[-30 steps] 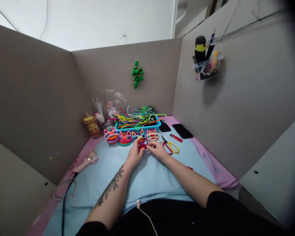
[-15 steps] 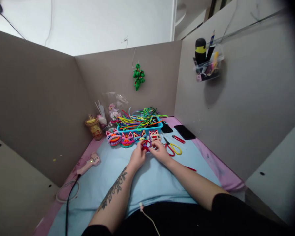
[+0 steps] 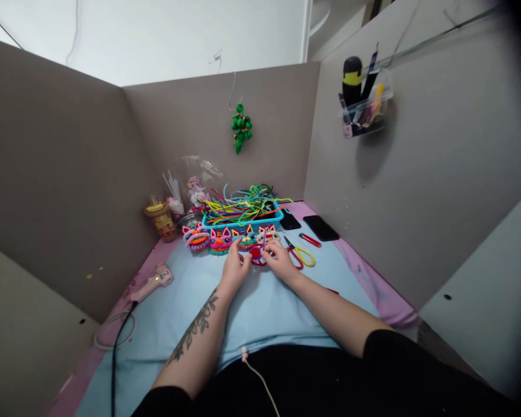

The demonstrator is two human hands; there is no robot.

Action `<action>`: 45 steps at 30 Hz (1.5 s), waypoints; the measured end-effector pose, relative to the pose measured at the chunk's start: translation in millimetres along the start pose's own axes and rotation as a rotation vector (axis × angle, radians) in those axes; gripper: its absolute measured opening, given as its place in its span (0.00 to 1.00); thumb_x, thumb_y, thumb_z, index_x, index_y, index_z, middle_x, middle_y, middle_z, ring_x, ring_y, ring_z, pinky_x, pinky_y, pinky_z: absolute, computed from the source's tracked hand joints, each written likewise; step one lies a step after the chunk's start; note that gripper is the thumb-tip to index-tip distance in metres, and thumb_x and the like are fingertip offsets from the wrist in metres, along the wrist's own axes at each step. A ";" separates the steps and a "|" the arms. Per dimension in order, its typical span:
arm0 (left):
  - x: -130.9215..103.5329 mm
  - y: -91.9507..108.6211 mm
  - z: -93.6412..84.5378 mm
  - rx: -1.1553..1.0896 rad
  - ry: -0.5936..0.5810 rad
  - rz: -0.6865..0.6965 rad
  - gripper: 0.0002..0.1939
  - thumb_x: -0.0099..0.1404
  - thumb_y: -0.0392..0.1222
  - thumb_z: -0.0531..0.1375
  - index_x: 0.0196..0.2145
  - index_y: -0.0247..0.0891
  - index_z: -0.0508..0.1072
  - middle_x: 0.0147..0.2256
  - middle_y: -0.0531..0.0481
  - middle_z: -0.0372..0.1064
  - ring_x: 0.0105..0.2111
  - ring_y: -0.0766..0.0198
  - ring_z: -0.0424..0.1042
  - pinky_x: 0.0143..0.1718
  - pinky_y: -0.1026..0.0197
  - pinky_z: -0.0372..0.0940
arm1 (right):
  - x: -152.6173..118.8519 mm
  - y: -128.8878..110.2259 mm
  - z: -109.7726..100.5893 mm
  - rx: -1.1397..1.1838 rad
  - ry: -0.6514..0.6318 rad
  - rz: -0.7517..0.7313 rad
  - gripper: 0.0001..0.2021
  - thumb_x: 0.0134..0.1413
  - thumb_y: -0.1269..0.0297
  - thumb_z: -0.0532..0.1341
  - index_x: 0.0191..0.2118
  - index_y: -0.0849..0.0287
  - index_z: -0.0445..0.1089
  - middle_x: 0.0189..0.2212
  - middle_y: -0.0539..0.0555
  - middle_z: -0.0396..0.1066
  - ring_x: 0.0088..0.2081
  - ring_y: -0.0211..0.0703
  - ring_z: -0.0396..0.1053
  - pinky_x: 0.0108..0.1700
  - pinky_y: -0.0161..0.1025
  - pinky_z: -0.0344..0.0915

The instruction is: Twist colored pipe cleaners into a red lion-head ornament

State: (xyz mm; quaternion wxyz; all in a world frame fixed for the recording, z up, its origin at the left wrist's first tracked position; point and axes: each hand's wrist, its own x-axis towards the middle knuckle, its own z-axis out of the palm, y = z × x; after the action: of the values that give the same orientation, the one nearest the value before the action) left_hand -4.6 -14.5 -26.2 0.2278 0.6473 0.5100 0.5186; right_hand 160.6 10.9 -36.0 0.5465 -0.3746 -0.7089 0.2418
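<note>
Between my two hands is a small red round piece point(image 3: 256, 253) with a purple strand standing up at its right side. My left hand point(image 3: 235, 267) has its fingers closed on the piece's left edge. On the other side, my right hand point(image 3: 280, 259) pinches the purple strand point(image 3: 264, 238) close to the red piece. Just behind my hands stand several colourful fuzzy animal heads, among them a purple and orange one point(image 3: 195, 238) and a pink and teal one point(image 3: 220, 242). Scissors point(image 3: 304, 256) with red and yellow handles lie right of my right hand.
A blue basket point(image 3: 243, 223) of coloured fuzzy stems stands at the back. Dark phones point(image 3: 321, 228) and a red tool point(image 3: 310, 240) lie at the right. A pink glue gun point(image 3: 154, 282) with a cable and a cup point(image 3: 161, 221) are at the left. Grey panels surround the table.
The whole view has shifted slightly. My left hand has turned a little away from the red piece, which shows more openly between the hands now. My right hand still pinches the strand.
</note>
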 end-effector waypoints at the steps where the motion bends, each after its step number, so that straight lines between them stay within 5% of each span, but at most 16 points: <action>1: 0.6 -0.1 -0.3 -0.012 0.014 -0.021 0.27 0.55 0.42 0.59 0.53 0.39 0.59 0.38 0.47 0.67 0.25 0.68 0.64 0.30 0.63 0.61 | 0.2 -0.4 -0.7 -0.004 0.035 0.010 0.07 0.50 0.63 0.57 0.24 0.59 0.64 0.31 0.53 0.61 0.36 0.42 0.62 0.36 0.38 0.61; 5: 1.3 0.4 2.3 -0.180 -0.072 -0.154 0.31 0.52 0.42 0.62 0.53 0.37 0.59 0.32 0.49 0.70 0.24 0.68 0.66 0.28 0.64 0.61 | 1.2 -1.0 -3.0 0.007 0.099 0.053 0.08 0.50 0.62 0.57 0.24 0.59 0.64 0.31 0.53 0.62 0.35 0.42 0.62 0.33 0.37 0.61; 11: 0.7 3.3 7.3 -0.443 -0.143 -0.242 0.33 0.52 0.43 0.63 0.54 0.34 0.57 0.22 0.57 0.63 0.22 0.70 0.64 0.26 0.68 0.58 | -1.0 -4.4 0.5 0.051 -0.017 0.037 0.08 0.48 0.63 0.58 0.22 0.59 0.63 0.29 0.52 0.62 0.34 0.40 0.63 0.33 0.36 0.61; 22: -3.0 6.0 7.3 -0.253 -0.130 -0.160 0.33 0.49 0.42 0.64 0.53 0.38 0.60 0.21 0.58 0.60 0.17 0.72 0.57 0.19 0.68 0.52 | 0.2 5.1 2.1 0.160 -0.088 0.133 0.10 0.48 0.60 0.58 0.22 0.58 0.62 0.26 0.49 0.63 0.32 0.40 0.62 0.37 0.37 0.61; 36: -1.6 2.6 9.6 -0.317 -0.139 -0.164 0.30 0.51 0.40 0.62 0.52 0.37 0.60 0.29 0.53 0.66 0.22 0.71 0.64 0.24 0.68 0.59 | 0.2 8.7 2.3 0.227 -0.139 0.204 0.09 0.45 0.60 0.60 0.23 0.59 0.63 0.24 0.47 0.61 0.29 0.37 0.60 0.33 0.34 0.58; 45: -3.8 15.2 5.5 -0.322 -0.166 -0.229 0.31 0.52 0.44 0.62 0.52 0.37 0.58 0.25 0.55 0.65 0.15 0.75 0.58 0.15 0.70 0.55 | 0.2 0.7 0.2 0.172 -0.178 0.178 0.08 0.45 0.62 0.59 0.22 0.59 0.62 0.24 0.48 0.61 0.30 0.37 0.59 0.33 0.34 0.57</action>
State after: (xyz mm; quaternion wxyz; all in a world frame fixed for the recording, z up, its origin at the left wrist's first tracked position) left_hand 7.0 -22.4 -17.4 0.4270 0.5808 0.4702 0.5091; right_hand 160.5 11.5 -36.4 0.4882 -0.3646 -0.6951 0.3814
